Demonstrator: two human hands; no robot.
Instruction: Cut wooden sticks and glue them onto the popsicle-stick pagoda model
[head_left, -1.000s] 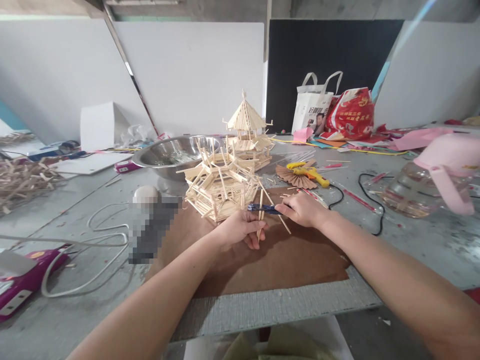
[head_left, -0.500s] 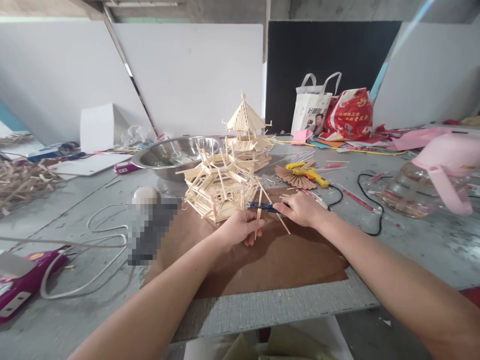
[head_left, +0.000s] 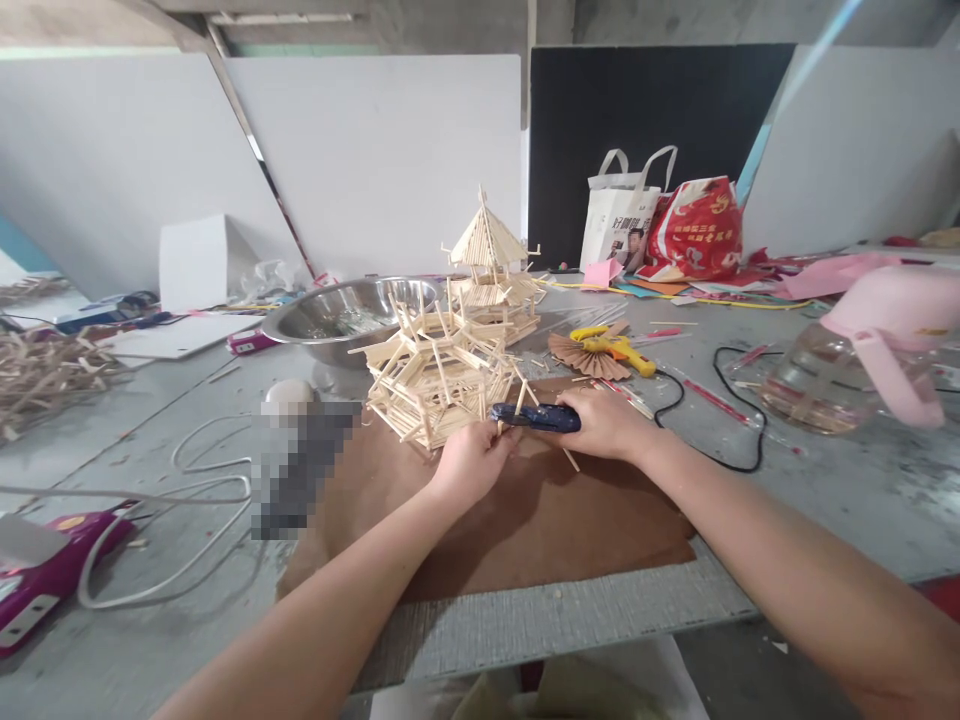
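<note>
My left hand [head_left: 472,460] is closed around a thin wooden stick [head_left: 521,395], whose top end rises above the tool. In my right hand [head_left: 604,425] is a pair of dark blue pliers [head_left: 540,416], its jaws at the stick beside my left fingers. Whether the jaws are closed on the wood I cannot tell. Just beyond my hands stands a many-sided wooden stick frame [head_left: 442,375] with upright posts. Under my hands lies a brown sheet [head_left: 585,540]. Another stick [head_left: 572,460] pokes out below the pliers, its middle hidden.
Behind the frame stand a pointed-roof stick pavilion [head_left: 491,240] and a steel basin [head_left: 300,325]. To the right are a yellow glue gun [head_left: 630,352] with a black cord and a pink-lidded jug [head_left: 814,375]. A purple power strip [head_left: 56,570] and white cable lie left.
The pliers have turned, showing more of their dark blue handles. My left hand has shifted slightly left and its fingers have closed up nearer the jaws.
</note>
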